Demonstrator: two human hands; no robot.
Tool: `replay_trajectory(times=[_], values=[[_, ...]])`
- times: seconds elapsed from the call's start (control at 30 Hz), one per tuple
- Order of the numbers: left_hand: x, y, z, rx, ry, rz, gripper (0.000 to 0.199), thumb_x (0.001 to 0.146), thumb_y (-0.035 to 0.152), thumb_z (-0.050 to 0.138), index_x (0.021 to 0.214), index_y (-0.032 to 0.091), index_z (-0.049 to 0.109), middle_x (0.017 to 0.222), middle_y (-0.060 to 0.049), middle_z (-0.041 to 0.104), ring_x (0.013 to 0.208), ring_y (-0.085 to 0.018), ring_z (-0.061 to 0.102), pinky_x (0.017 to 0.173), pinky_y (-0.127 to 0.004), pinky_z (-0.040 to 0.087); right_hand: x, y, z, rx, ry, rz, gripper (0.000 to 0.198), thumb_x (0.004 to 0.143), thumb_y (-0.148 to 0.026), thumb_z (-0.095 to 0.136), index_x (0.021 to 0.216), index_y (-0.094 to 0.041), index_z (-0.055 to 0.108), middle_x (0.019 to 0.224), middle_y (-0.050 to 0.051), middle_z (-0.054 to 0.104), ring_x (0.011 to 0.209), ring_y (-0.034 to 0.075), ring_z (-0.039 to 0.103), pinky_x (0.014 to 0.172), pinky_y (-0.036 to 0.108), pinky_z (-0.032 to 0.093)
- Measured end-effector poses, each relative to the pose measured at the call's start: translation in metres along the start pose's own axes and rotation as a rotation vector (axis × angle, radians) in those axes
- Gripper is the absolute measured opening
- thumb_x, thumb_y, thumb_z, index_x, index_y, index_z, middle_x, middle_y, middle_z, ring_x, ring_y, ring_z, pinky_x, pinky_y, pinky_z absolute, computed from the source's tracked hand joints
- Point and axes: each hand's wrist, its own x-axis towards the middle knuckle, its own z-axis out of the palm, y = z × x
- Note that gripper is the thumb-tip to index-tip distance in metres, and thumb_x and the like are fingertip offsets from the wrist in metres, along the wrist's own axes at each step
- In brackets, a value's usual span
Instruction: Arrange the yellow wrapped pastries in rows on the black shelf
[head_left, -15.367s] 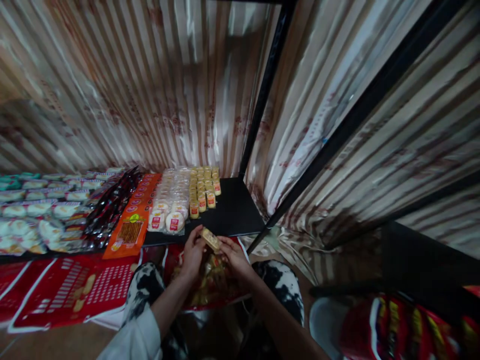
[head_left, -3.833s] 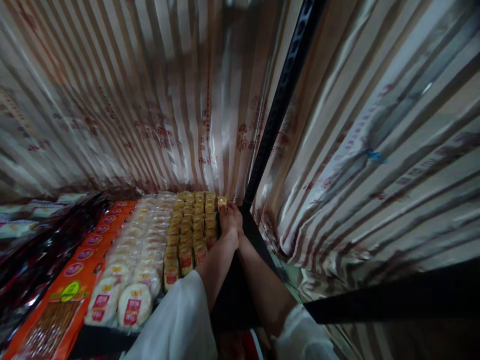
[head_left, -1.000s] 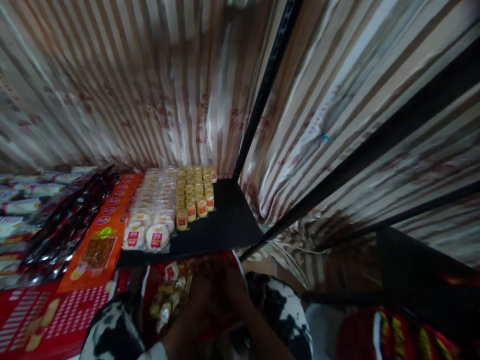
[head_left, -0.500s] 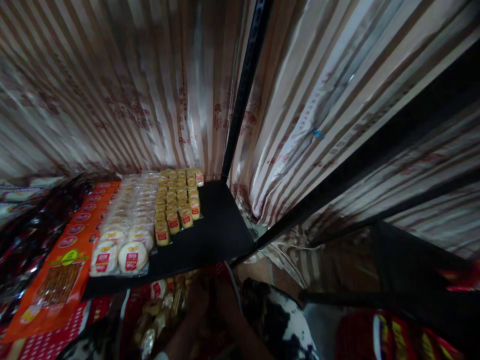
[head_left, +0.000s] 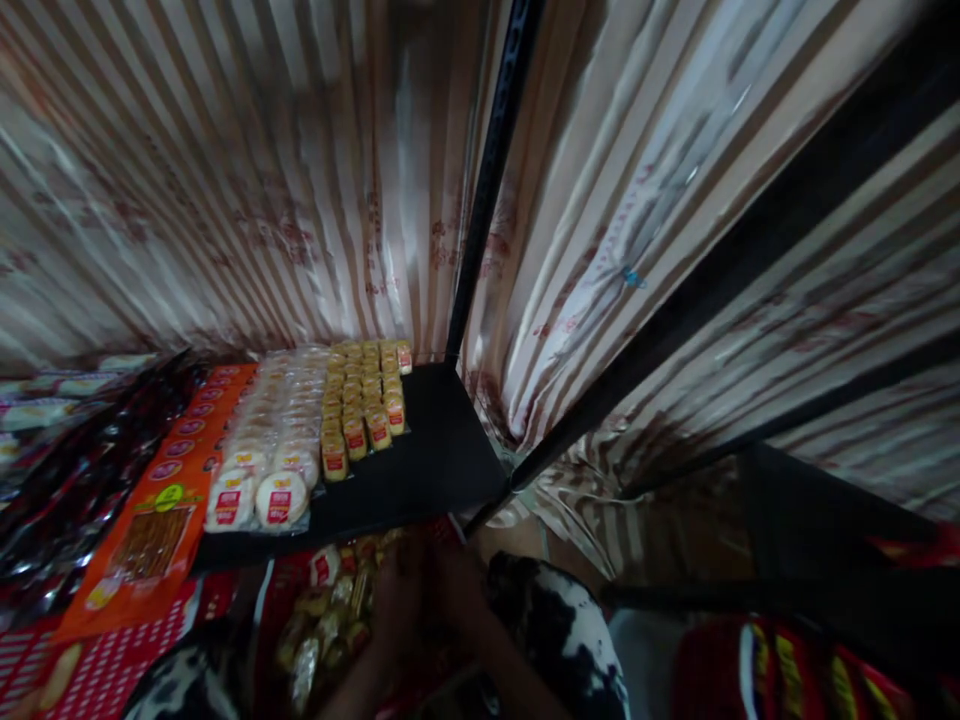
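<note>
Both hands, the left hand (head_left: 394, 610) and the right hand (head_left: 450, 605), sit together in the red snack bag (head_left: 330, 620) near the lap, grip too dark to tell. The shelf (head_left: 420, 470) lies just beyond, its yellow packet rows (head_left: 364, 400) running away.

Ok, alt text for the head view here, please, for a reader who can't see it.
Two hands, left hand and right hand, meet low in shadow over a red bag of small wrapped snacks on the person's lap. Ahead, a black shelf holds rows of small yellow packets beside round white cakes, against striped curtains.
</note>
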Motion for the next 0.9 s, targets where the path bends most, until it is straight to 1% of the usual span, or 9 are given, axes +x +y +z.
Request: replay_trajectory(times=[0.07, 0.17, 0.23, 0.3, 0.5, 0.63, 0.77, 0.83, 0.9], values=[[-0.001, 0.0, -0.007, -0.089, 0.016, 0.072, 0.033, 0.077, 0.026, 0.048, 0.107, 0.017, 0.057, 0.106, -0.01, 0.066, 0.098, -0.022, 0.061, 0.087, -0.032, 0.045, -0.005, -0.001, -0.001, 0.157, 0.011, -0.073, 0.042, 0.081, -0.021, 0.043, 0.119, -0.019, 0.058, 0.116, 0.01, 0.063, 0.106, 0.023, 0.058, 0.094, 0.033, 0.042], [-0.002, 0.006, -0.02, -0.254, 0.021, 0.196, 0.027, 0.073, 0.027, 0.05, 0.095, 0.017, 0.061, 0.095, -0.008, 0.068, 0.09, -0.02, 0.062, 0.084, -0.03, 0.046, -0.013, -0.003, -0.003, 0.385, 0.05, -0.147, 0.045, 0.082, -0.025, 0.043, 0.126, -0.018, 0.05, 0.125, 0.01, 0.058, 0.113, 0.022, 0.055, 0.096, 0.035, 0.041], [-0.004, 0.013, -0.03, -0.329, 0.017, 0.22, 0.025, 0.07, 0.026, 0.052, 0.091, 0.018, 0.062, 0.091, -0.005, 0.068, 0.087, -0.019, 0.062, 0.082, -0.029, 0.047, -0.017, -0.006, -0.006, 0.471, 0.059, -0.178, 0.044, 0.082, -0.028, 0.046, 0.124, -0.019, 0.052, 0.124, 0.009, 0.058, 0.113, 0.021, 0.055, 0.097, 0.036, 0.041], [-0.007, 0.023, -0.04, -0.395, 0.013, 0.231, 0.028, 0.066, 0.023, 0.054, 0.093, 0.018, 0.061, 0.092, -0.004, 0.068, 0.086, -0.018, 0.062, 0.08, -0.028, 0.048, -0.021, -0.012, -0.013, 0.537, 0.064, -0.189, 0.038, 0.08, -0.031, 0.048, 0.117, -0.022, 0.056, 0.117, 0.006, 0.063, 0.106, 0.02, 0.059, 0.093, 0.035, 0.044], [-0.02, 0.061, -0.062, -0.628, -0.066, 0.169, 0.038, 0.064, 0.028, 0.06, 0.1, 0.015, 0.057, 0.093, -0.007, 0.066, 0.082, -0.016, 0.063, 0.07, -0.025, 0.05, -0.026, -0.036, -0.041, 0.831, 0.091, -0.201, 0.031, 0.076, -0.036, 0.054, 0.102, -0.021, 0.06, 0.094, 0.004, 0.07, 0.085, 0.02, 0.066, 0.079, 0.035, 0.051], [-0.021, 0.08, -0.068, -0.649, -0.062, 0.198, 0.041, 0.062, 0.028, 0.065, 0.099, 0.013, 0.056, 0.094, -0.008, 0.064, 0.084, -0.015, 0.062, 0.072, -0.024, 0.049, -0.021, -0.045, -0.05, 0.905, 0.095, -0.176, 0.032, 0.072, -0.042, 0.059, 0.096, -0.021, 0.06, 0.088, 0.004, 0.069, 0.079, 0.019, 0.066, 0.076, 0.035, 0.051], [-0.015, 0.094, -0.07, -0.619, -0.06, 0.193, 0.046, 0.065, 0.026, 0.066, 0.107, 0.014, 0.054, 0.084, -0.003, 0.063, 0.07, -0.011, 0.061, 0.064, -0.022, 0.049, -0.01, -0.045, -0.052, 1.012, 0.137, -0.129, 0.046, 0.063, -0.043, 0.066, 0.101, -0.019, 0.055, 0.083, 0.004, 0.068, 0.076, 0.019, 0.065, 0.074, 0.035, 0.051], [-0.013, 0.1, -0.071, -0.622, -0.076, 0.17, 0.039, 0.068, 0.024, 0.064, 0.105, 0.015, 0.056, 0.081, -0.002, 0.063, 0.066, -0.01, 0.06, 0.062, -0.022, 0.048, -0.006, -0.043, -0.056, 1.079, 0.186, -0.075, 0.052, 0.059, -0.042, 0.07, 0.102, -0.019, 0.053, 0.082, 0.004, 0.067, 0.077, 0.019, 0.065, 0.073, 0.035, 0.051], [-0.014, 0.104, -0.072, -0.706, -0.104, 0.101, 0.025, 0.073, 0.017, 0.059, 0.097, 0.015, 0.058, 0.082, -0.001, 0.063, 0.066, -0.009, 0.06, 0.063, -0.021, 0.049, -0.003, -0.041, -0.06, 1.171, 0.25, -0.007, 0.054, 0.058, -0.042, 0.072, 0.103, -0.018, 0.052, 0.084, 0.004, 0.067, 0.079, 0.019, 0.065, 0.074, 0.034, 0.051]])
